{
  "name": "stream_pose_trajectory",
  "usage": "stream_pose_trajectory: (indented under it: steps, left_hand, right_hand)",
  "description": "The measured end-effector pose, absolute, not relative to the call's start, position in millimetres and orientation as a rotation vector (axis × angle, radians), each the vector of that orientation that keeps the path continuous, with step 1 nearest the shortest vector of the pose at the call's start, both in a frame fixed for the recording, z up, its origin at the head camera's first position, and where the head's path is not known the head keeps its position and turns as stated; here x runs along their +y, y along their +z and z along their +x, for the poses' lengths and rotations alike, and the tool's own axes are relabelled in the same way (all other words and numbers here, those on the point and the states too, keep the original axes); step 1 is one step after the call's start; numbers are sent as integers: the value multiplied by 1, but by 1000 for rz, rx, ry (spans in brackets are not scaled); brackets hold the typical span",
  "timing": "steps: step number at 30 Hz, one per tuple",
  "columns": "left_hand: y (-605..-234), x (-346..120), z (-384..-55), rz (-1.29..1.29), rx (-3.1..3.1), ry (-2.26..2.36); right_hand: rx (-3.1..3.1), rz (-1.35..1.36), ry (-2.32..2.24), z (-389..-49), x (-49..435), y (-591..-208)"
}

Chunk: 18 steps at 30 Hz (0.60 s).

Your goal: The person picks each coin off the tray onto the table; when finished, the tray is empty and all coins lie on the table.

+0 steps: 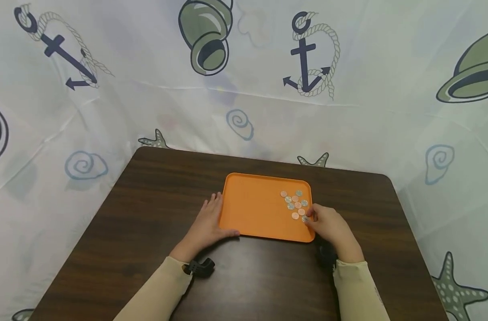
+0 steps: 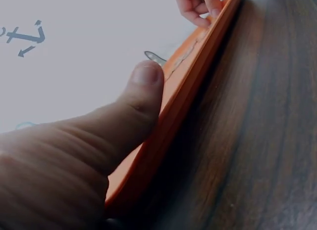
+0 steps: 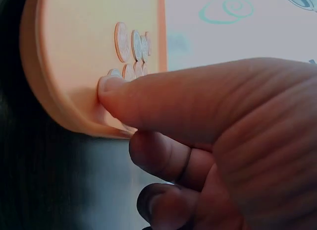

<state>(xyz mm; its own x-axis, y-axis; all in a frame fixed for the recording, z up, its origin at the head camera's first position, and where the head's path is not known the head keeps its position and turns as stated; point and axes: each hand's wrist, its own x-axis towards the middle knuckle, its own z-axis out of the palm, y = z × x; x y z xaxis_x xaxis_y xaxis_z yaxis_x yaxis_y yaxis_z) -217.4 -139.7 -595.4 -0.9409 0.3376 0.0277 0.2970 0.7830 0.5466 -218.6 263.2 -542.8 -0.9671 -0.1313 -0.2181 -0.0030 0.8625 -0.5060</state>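
An orange tray (image 1: pixel 256 205) lies on the table with several copper and silver coins (image 1: pixel 298 205) grouped at its right side. My left hand (image 1: pixel 208 225) rests at the tray's left front corner, fingers straight along the left side. Its thumb (image 2: pixel 143 91) lies against the front rim. Over the right front part of the tray, my right hand (image 1: pixel 330 225) pinches a silver coin (image 1: pixel 304 219) between thumb and finger at the near end of the group. In the right wrist view the thumb (image 3: pixel 148 96) hides most of that coin.
The dark wooden table (image 1: pixel 163 200) extends around the tray on all sides. Behind it hangs a pale cloth (image 1: pixel 368 125) printed with anchors, shells and starfish. A black band (image 1: pixel 200 267) is on the left wrist.
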Motion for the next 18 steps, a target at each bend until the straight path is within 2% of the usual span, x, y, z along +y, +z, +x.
stream_pose_trajectory:
  steps: [18]
  left_hand:
    - [-595, -141, -220, 530, 2873, 870]
  right_hand:
    - [2780, -134, -819, -219, 257, -542]
